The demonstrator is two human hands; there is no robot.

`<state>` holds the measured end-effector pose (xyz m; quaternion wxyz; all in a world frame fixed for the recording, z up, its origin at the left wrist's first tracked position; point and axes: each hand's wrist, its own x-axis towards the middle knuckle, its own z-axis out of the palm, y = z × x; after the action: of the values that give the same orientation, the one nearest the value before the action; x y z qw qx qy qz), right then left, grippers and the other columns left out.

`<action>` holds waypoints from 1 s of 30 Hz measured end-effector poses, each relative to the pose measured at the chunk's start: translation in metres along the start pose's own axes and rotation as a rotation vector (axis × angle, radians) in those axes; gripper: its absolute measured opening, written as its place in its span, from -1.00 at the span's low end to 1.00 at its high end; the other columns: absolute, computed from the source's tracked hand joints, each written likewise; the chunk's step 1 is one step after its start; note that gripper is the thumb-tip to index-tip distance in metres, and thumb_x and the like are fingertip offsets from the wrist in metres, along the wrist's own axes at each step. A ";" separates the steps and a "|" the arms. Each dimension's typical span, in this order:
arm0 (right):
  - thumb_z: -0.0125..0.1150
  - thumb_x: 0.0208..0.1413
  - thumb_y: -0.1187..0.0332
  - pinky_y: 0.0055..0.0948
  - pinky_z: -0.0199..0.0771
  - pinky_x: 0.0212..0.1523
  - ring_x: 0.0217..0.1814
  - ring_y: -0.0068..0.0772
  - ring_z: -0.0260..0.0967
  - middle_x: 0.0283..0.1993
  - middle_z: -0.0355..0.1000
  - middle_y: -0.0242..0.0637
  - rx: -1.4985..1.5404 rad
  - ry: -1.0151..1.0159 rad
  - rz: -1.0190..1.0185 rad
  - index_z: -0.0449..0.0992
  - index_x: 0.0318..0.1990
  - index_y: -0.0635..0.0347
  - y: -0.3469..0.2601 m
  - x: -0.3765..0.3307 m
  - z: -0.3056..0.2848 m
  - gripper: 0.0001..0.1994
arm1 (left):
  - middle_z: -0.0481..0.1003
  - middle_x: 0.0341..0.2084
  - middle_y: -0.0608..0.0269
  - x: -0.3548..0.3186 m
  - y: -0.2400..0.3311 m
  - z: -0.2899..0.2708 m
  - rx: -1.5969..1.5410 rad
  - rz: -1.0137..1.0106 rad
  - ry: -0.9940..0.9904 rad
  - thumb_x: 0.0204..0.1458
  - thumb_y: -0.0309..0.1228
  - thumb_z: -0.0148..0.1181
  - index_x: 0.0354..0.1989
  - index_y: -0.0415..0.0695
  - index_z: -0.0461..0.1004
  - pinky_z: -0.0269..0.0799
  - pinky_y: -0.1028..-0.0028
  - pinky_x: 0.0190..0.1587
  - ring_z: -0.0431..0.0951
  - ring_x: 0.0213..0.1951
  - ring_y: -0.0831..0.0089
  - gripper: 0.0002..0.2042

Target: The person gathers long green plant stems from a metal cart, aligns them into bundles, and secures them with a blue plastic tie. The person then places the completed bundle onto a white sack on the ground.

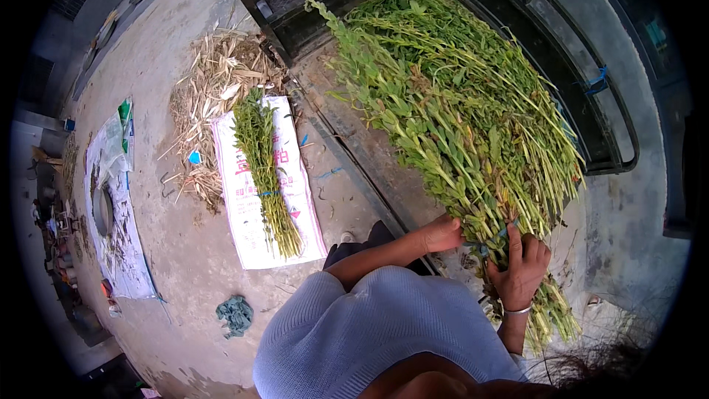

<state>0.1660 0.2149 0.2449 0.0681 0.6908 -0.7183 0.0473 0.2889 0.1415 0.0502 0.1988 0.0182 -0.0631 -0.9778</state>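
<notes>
A large bundle of leafy green stalks (443, 148) lies in the metal cargo bed (347, 114), its cut stems toward me. A thin blue-green tie (481, 249) crosses the narrow part of the bundle. My left hand (442, 235) is closed at the bundle's left side, beside one end of the tie; its fingertips are partly hidden by leaves. On top of the stems rests my right hand (521, 264), fingers bent, index fingertip against a bit of the tie. A bracelet (517, 311) circles my right wrist.
Dark metal rails (591, 81) edge the cargo bed. On the ground at left, a smaller tied bundle of stalks (258, 155) lies on a white printed sack (235, 210), beside dry husks (210, 92). A dark green crumpled cloth (235, 315) and a white sheet (133, 266) lie farther left.
</notes>
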 end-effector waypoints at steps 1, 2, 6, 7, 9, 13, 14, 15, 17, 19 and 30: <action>0.37 -0.55 0.30 -0.14 0.16 -0.18 -0.22 -0.10 0.18 -0.25 0.24 -0.18 0.028 0.019 0.012 0.29 0.09 0.02 -0.005 -0.004 -0.012 -0.20 | 0.19 0.15 0.25 0.000 -0.002 0.010 0.029 0.048 -0.049 -0.30 0.03 0.34 0.21 -0.09 0.06 0.08 0.28 0.18 0.16 0.18 0.33 -0.10; 0.37 -0.55 0.30 -0.15 0.16 -0.17 -0.22 -0.10 0.19 -0.24 0.25 -0.17 0.004 0.066 0.013 0.29 0.09 0.02 -0.007 -0.010 -0.023 -0.20 | 0.21 0.14 0.24 0.002 0.003 0.025 0.067 0.095 -0.102 -0.28 0.02 0.34 0.21 -0.11 0.07 0.11 0.29 0.16 0.19 0.17 0.33 -0.13; 0.35 -0.52 0.27 -0.18 0.18 -0.17 -0.21 -0.07 0.21 -0.18 0.28 -0.14 -0.061 0.252 0.031 0.30 0.07 0.08 -0.025 -0.050 -0.060 -0.23 | 0.28 0.08 0.19 -0.011 0.009 0.084 0.234 0.113 -0.189 -0.29 -0.06 0.38 0.18 -0.22 0.09 0.15 0.33 0.13 0.27 0.11 0.35 -0.13; 0.34 -0.52 0.27 -0.17 0.18 -0.18 -0.22 -0.07 0.21 -0.18 0.28 -0.14 -0.062 0.316 0.039 0.31 0.07 0.09 -0.026 -0.056 -0.061 -0.24 | 0.28 0.07 0.18 -0.011 0.012 0.093 0.278 0.125 -0.204 -0.31 -0.10 0.41 0.18 -0.26 0.09 0.14 0.32 0.14 0.25 0.11 0.35 -0.11; 0.35 -0.40 0.13 -0.19 0.19 -0.19 -0.23 -0.07 0.22 -0.19 0.29 -0.13 -0.052 0.400 0.036 0.31 0.06 0.16 -0.032 -0.061 -0.066 -0.27 | 0.28 0.07 0.22 -0.021 0.018 0.113 0.383 0.222 -0.206 -0.34 -0.08 0.43 0.17 -0.22 0.12 0.13 0.36 0.14 0.24 0.11 0.40 -0.12; 0.24 -0.19 -0.12 -0.23 0.21 -0.18 -0.21 -0.08 0.23 -0.19 0.28 -0.09 0.056 0.546 -0.034 0.26 0.10 0.21 -0.039 -0.071 -0.058 -0.25 | 0.27 0.05 0.24 -0.038 0.032 0.141 0.490 0.465 -0.224 -0.42 -0.15 0.48 0.16 -0.22 0.08 0.14 0.38 0.14 0.24 0.09 0.41 -0.07; 0.24 -0.20 -0.12 -0.21 0.22 -0.18 -0.20 -0.06 0.23 -0.19 0.28 -0.07 0.096 0.587 -0.049 0.25 0.10 0.22 -0.048 -0.068 -0.057 -0.24 | 0.26 0.05 0.24 -0.050 0.039 0.152 0.513 0.546 -0.214 -0.43 -0.17 0.49 0.17 -0.22 0.06 0.14 0.38 0.14 0.24 0.09 0.40 -0.06; 0.25 -0.21 -0.12 -0.20 0.23 -0.18 -0.19 -0.05 0.23 -0.18 0.28 -0.06 0.138 0.628 -0.067 0.24 0.10 0.24 -0.057 -0.063 -0.057 -0.23 | 0.26 0.02 0.21 -0.061 0.047 0.164 0.510 0.594 -0.202 -0.47 -0.16 0.51 0.15 -0.24 0.06 0.13 0.37 0.15 0.25 0.08 0.35 -0.03; 0.35 -0.27 0.05 -0.20 0.28 -0.18 -0.17 -0.01 0.25 -0.15 0.28 -0.03 0.244 0.668 -0.150 0.22 0.09 0.32 -0.083 -0.043 -0.049 -0.23 | 0.28 0.00 0.17 -0.083 0.068 0.157 0.768 0.851 -0.062 -0.52 -0.10 0.52 0.13 -0.24 0.07 0.13 0.36 0.15 0.25 0.07 0.31 -0.01; 0.37 -0.33 0.20 -0.22 0.29 -0.18 -0.17 0.00 0.26 -0.14 0.28 -0.02 0.283 0.697 -0.205 0.22 0.09 0.35 -0.113 -0.026 -0.044 -0.24 | 0.29 -0.01 0.15 -0.113 0.091 0.154 0.998 1.059 0.096 -0.57 -0.07 0.53 0.12 -0.26 0.09 0.15 0.36 0.13 0.27 0.05 0.31 0.02; 0.49 -0.39 0.18 -0.27 0.16 0.10 0.11 -0.11 0.15 0.11 0.12 -0.04 1.124 0.125 -0.457 -0.05 0.18 0.39 -0.321 0.032 0.067 0.00 | 0.43 -0.21 0.03 -0.378 0.159 0.167 1.546 1.342 1.109 -0.78 -0.06 0.55 -0.10 -0.28 0.31 0.30 0.33 -0.04 0.44 -0.16 0.14 -0.08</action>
<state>0.4829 0.1589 0.1761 -0.2562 0.7535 -0.4118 0.4439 0.6883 0.1635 0.2407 0.6127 0.5230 -0.5438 -0.2352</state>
